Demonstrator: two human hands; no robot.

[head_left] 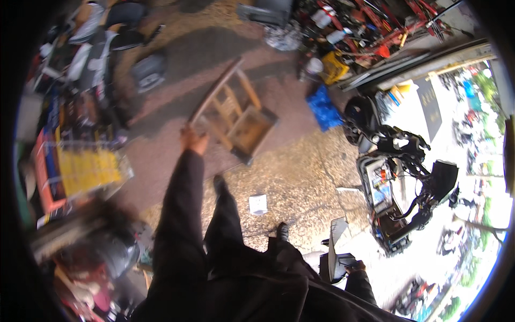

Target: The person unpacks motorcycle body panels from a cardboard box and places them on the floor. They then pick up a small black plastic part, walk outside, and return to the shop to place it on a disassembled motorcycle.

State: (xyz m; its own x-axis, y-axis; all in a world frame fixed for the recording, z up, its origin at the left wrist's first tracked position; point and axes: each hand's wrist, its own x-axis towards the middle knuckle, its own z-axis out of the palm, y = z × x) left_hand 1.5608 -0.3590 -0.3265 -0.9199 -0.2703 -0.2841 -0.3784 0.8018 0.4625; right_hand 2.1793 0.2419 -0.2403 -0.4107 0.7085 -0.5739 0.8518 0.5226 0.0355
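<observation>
My left hand [194, 140] reaches forward, its fingers closed around the near end of the curved top rail of a small wooden chair [251, 130]. The chair is tilted and a little blurred, with its slatted back toward my hand and its square seat beyond to the right. Low on the right, my right hand [355, 266] is closed on the edge of an angular black and grey plastic panel [337, 256]. Its fingers are partly hidden by the panel.
A partly stripped motorbike [383, 188] stands to my right. A blue plastic bag [324, 108] and a yellow container [335, 66] lie near the far-right clutter. A white square sheet [258, 204] is on the floor before my feet. Wrapped yellow boxes [88, 172] are stacked at left.
</observation>
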